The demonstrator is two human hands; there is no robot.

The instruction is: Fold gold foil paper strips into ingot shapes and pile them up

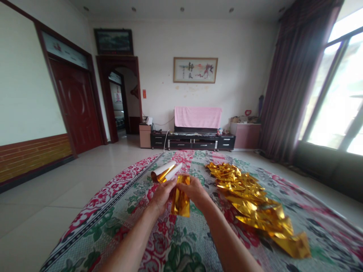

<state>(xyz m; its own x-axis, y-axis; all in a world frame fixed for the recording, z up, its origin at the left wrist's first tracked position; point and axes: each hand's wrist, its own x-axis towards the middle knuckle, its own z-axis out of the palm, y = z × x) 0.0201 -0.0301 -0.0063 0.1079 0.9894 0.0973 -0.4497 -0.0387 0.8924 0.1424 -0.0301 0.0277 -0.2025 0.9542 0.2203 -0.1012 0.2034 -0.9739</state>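
Between my two hands is a strip of shiny gold foil paper [181, 202], upright in view with folds running along its length. My left hand [163, 194] grips its left edge near the top. On the upper right part, my right hand [193, 188] is closed with the fingers pressed on the foil. Just beyond my left hand lie curled sheets of gold paper with white backs [166, 172]. To the right stretches a long heap of folded gold foil pieces [249, 196], pointed at their ends. My fingertips are partly hidden by the hands and foil.
Everything lies on a flowered cloth [181, 249] with a curved far edge. Beyond it stands a low black cabinet [184, 144] with a pink cloth [197, 117] above. A curtain [286, 83] and window are at right, a red door [76, 102] at left.
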